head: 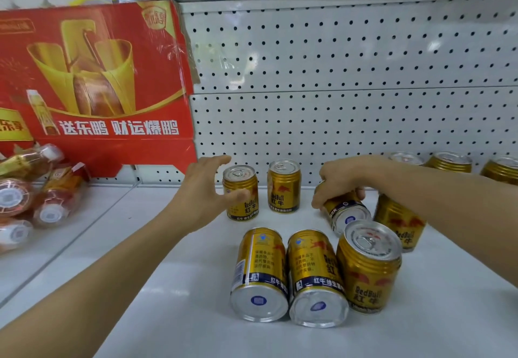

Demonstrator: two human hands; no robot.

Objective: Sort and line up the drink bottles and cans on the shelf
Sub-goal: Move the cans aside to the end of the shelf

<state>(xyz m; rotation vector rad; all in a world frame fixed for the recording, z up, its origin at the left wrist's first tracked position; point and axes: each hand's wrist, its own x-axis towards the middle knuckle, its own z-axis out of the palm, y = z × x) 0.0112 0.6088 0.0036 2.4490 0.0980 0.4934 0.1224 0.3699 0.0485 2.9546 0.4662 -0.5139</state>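
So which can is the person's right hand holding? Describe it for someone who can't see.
Start at the white pegboard wall and drop to the shelf. Right of two upright cans, the right hand grips a gold can, tipped with its silver bottom facing you.

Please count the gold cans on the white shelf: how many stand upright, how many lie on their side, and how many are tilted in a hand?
Upright cans: 7, for example the one at the back
Cans lying on their side: 2, near the front
Tilted can in the right hand's grip: 1
Total: 10 cans
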